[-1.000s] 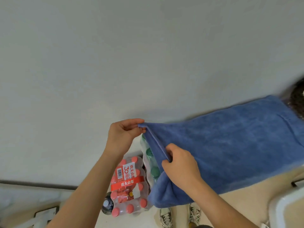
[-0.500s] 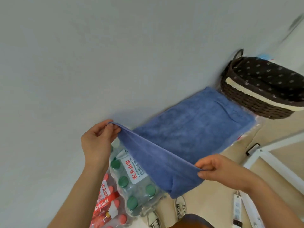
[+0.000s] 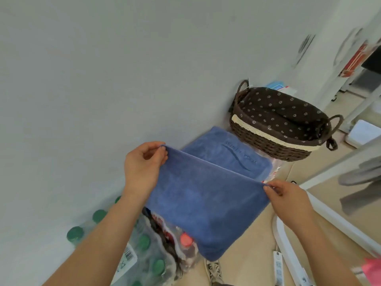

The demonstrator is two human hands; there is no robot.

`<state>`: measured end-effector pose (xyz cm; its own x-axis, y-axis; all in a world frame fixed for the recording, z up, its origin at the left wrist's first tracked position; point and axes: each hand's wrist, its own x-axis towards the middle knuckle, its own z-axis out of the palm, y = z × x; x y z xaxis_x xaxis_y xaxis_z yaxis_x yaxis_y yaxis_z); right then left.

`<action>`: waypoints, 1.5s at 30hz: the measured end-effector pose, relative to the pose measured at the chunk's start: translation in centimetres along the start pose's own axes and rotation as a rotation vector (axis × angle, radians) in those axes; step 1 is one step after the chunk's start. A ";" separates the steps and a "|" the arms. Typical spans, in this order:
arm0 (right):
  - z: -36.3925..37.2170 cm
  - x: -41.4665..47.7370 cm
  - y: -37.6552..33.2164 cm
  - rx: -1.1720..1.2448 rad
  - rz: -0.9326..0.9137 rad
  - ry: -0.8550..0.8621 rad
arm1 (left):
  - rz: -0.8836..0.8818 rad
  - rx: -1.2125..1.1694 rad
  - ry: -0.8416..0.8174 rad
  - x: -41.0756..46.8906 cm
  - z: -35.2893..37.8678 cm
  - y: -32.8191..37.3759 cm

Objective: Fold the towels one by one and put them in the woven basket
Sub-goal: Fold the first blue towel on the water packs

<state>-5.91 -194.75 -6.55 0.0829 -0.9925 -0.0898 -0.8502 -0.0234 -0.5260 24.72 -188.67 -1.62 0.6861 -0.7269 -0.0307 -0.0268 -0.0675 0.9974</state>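
Moved: hands spread wider, stretching blue towel (image 3: 206, 205) taut.
Fingers: left hand (image 3: 144, 168), right hand (image 3: 286, 195) pinching corners.
Risk: slipped corner skews fold before woven basket (image 3: 268, 139).

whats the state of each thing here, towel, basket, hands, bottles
blue towel: near edge lifted and stretched between both hands, far part lying flat beside the basket
left hand: pinches one corner of the lifted edge
right hand: pinches the other corner
woven basket: upright, liner showing, no towel visible inside
green-capped bottles: capped, in plastic wrap
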 end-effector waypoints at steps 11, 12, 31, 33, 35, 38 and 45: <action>2.9 10.6 -5.2 -0.086 -0.259 -0.083 | 0.083 0.544 -0.056 3.9 8.3 -4.4; 3.8 12.1 -6.5 -0.053 -0.283 -0.117 | 0.097 0.588 -0.070 3.9 8.5 -4.7; 7.0 18.4 -11.5 0.527 -0.149 -0.359 | 0.013 0.462 -0.186 3.7 9.8 -2.6; 5.6 16.3 -12.0 0.677 -0.181 -0.489 | 0.065 0.425 -0.211 3.8 10.3 -1.9; 4.4 14.9 -12.1 0.736 -0.226 -0.584 | 0.090 0.377 -0.237 3.6 10.7 -1.2; 3.1 13.9 -12.2 0.789 -0.267 -0.645 | 0.086 0.337 -0.214 3.3 11.0 -0.6; 1.7 13.4 -11.9 0.737 -0.337 -0.587 | 0.042 0.327 -0.132 2.7 11.5 0.6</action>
<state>6.21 -207.59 -2.99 0.6732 -0.7264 -0.1385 -0.2169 -0.0149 -0.9761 18.16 -198.55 -1.82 0.5801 -0.8143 -0.0198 -0.2988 -0.2353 0.9248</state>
